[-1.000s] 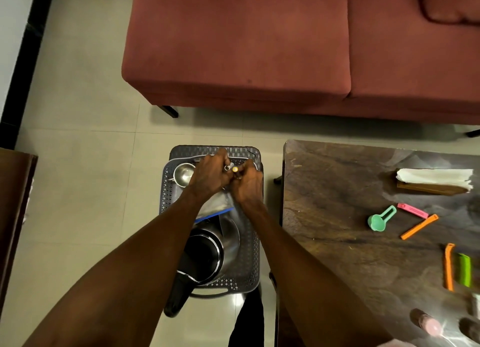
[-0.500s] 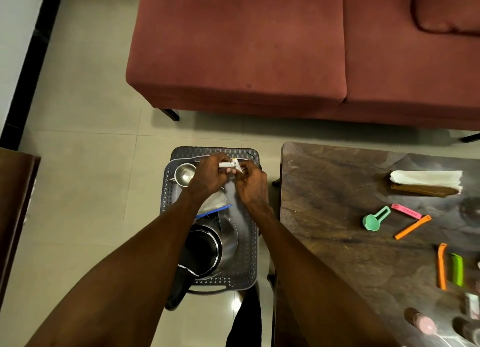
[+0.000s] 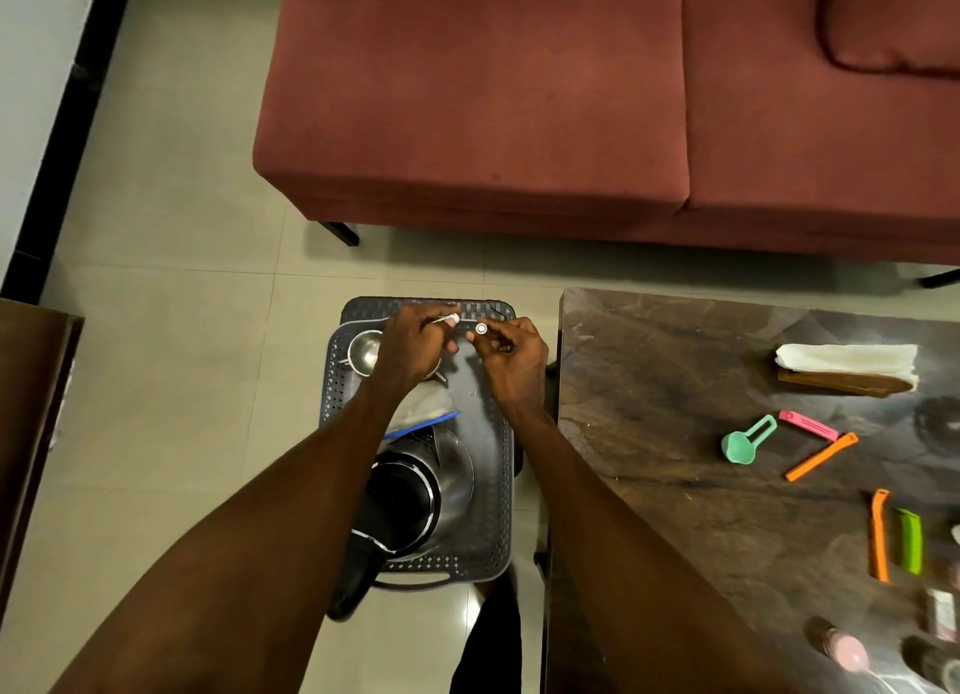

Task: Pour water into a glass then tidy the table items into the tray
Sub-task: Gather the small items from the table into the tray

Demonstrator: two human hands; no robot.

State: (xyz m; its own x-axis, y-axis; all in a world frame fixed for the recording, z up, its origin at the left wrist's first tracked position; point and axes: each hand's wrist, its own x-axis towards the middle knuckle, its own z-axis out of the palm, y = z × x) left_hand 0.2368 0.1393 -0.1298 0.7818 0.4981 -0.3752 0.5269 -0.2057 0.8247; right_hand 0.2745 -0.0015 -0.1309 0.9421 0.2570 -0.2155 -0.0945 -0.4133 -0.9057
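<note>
A dark grey perforated plastic tray [image 3: 498, 511] sits on the pale tiled floor [image 3: 171, 361], just left of a dark wooden counter [image 3: 675, 485]. Both of the person's hands are raised over the tray's far end. The left hand [image 3: 410, 350] pinches a thin white stick-like item [image 3: 448, 319] between thumb and fingertips; what it is cannot be told. The right hand [image 3: 511, 361] pinches a small round white cap-like piece [image 3: 481, 328] at its fingertips, just beside the left hand's item but apart from it. Each grip is closed on its small object.

Inside the tray, a small steel bowl [image 3: 363, 350] lies partly under the left hand. A clear plastic bag with a blue edge [image 3: 423, 407] lies mid-tray. At the near end sits a steel electric kettle [image 3: 415, 491] with its black handle hanging over the tray's edge.

On the counter, well apart from the tray, lie a folded white cloth [image 3: 847, 358] on a wooden holder [image 3: 841, 381], a teal measuring scoop [image 3: 743, 441], a pink clip [image 3: 808, 426], two orange clips [image 3: 821, 457] [image 3: 879, 535], a green clip [image 3: 910, 540], and a pink-topped bottle [image 3: 839, 644] at the near edge. A dark red sofa [image 3: 571, 96] stands beyond.
</note>
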